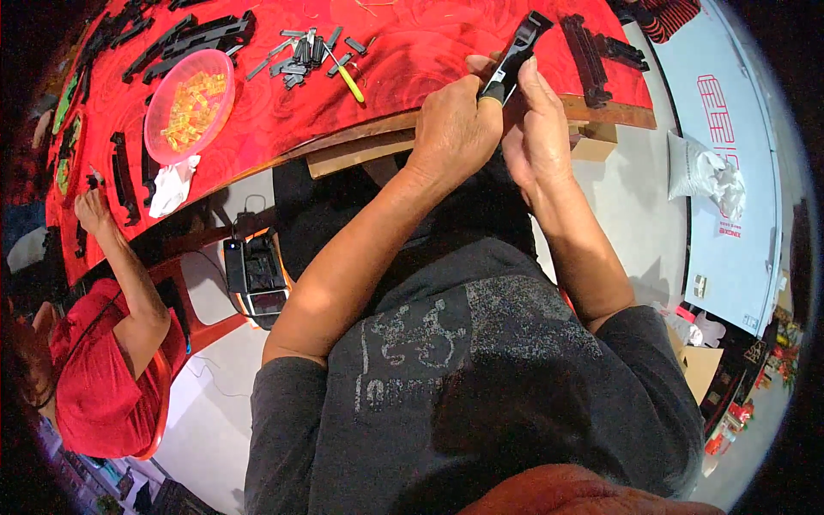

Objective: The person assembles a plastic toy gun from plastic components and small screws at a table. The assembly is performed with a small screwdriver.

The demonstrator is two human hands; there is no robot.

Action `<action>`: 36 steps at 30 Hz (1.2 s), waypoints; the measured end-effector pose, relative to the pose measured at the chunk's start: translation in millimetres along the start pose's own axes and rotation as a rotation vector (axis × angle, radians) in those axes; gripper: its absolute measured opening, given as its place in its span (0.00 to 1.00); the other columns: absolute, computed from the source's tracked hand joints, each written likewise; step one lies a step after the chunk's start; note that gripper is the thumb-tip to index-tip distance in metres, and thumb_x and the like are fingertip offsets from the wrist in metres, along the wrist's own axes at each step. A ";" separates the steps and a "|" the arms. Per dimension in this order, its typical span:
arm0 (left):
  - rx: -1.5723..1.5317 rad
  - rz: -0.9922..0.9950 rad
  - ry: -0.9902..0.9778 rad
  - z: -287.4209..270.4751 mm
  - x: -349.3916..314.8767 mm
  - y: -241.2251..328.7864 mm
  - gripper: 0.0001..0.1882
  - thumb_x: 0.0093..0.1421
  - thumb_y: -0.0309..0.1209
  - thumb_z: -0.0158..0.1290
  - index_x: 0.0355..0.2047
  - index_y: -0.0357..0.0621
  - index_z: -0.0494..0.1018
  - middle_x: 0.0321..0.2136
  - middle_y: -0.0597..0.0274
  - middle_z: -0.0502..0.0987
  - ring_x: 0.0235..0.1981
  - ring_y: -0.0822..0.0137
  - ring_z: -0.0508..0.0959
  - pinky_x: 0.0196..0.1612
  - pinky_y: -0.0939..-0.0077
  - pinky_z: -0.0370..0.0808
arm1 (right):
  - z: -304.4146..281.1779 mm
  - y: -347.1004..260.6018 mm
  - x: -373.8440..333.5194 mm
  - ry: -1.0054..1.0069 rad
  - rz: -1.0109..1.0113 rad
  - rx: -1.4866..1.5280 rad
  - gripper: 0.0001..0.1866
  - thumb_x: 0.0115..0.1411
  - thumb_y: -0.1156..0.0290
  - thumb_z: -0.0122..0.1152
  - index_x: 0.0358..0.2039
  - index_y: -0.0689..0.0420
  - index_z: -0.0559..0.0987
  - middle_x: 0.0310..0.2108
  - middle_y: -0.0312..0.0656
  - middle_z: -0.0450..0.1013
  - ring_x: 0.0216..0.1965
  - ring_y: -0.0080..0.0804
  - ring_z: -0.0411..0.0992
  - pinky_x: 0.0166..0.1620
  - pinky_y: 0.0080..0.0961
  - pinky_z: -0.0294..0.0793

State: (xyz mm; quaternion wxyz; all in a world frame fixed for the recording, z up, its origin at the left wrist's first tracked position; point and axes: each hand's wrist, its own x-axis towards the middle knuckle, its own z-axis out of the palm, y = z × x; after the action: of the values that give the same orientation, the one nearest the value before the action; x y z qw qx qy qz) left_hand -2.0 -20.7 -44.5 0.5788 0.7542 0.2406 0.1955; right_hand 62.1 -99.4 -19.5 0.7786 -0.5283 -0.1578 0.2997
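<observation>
Over the table's front edge, my left hand [455, 124] is closed round the lower end of a long black plastic part [518, 58], which slants up and to the right. My right hand [539, 120] grips the same part from the other side, its thumb along the edge. A small silvery piece shows on the part near my left fingers. Just below it, a bit of yellow shows at my left hand, too small to name. To the left on the red cloth lie a heap of small dark grey pieces [302, 58] and a tool with a yellow handle [350, 85].
A pink basket [154, 142] of yellow translucent pieces stands left, beside a crumpled white tissue [174, 186]. Long black parts lie at the far left [193, 39] and right [588, 60]. A co-worker in a red shirt [107, 378] sits at the left, reaching onto the table.
</observation>
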 end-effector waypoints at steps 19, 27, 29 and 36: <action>-0.215 -0.010 -0.093 0.2 -15.4 -13.0 0.11 0.53 0.26 0.44 0.34 0.29 0.69 0.25 0.35 0.75 0.33 0.41 0.78 0.37 0.53 0.71 | -3.0 -5.7 0.4 -0.042 -0.004 -0.072 0.19 0.69 0.58 0.44 0.43 0.62 0.73 0.36 0.41 0.76 0.21 0.23 0.71 0.19 0.21 0.69; -0.317 0.136 -0.027 2.5 -20.8 0.0 0.16 0.54 0.27 0.41 0.42 0.32 0.68 0.34 0.34 0.75 0.42 0.40 0.75 0.46 0.54 0.70 | -0.9 7.8 -13.2 0.055 -0.106 -0.304 0.09 0.64 0.74 0.49 0.42 0.64 0.72 0.37 0.40 0.75 0.38 0.22 0.72 0.45 0.19 0.70; -0.279 0.154 -0.051 0.1 -20.7 -1.1 0.18 0.54 0.28 0.41 0.44 0.34 0.67 0.34 0.36 0.75 0.41 0.42 0.76 0.46 0.57 0.70 | -0.3 7.5 -11.1 0.073 -0.114 -0.333 0.10 0.64 0.75 0.49 0.43 0.65 0.72 0.36 0.40 0.75 0.37 0.22 0.72 0.43 0.19 0.71; -0.207 0.273 0.266 -9.3 -9.7 5.2 0.17 0.52 0.29 0.50 0.41 0.30 0.68 0.37 0.42 0.71 0.43 0.47 0.72 0.48 0.61 0.69 | -2.6 6.9 -6.5 0.084 -0.278 -0.486 0.10 0.64 0.74 0.52 0.43 0.66 0.73 0.31 0.35 0.74 0.33 0.19 0.71 0.38 0.18 0.72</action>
State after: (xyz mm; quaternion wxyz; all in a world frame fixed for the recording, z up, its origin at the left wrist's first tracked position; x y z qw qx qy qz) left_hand -14.5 -20.2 -37.3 0.5846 0.6839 0.1890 0.3934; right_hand 56.5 -103.6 -26.4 0.6686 -0.6847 -0.2636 0.1211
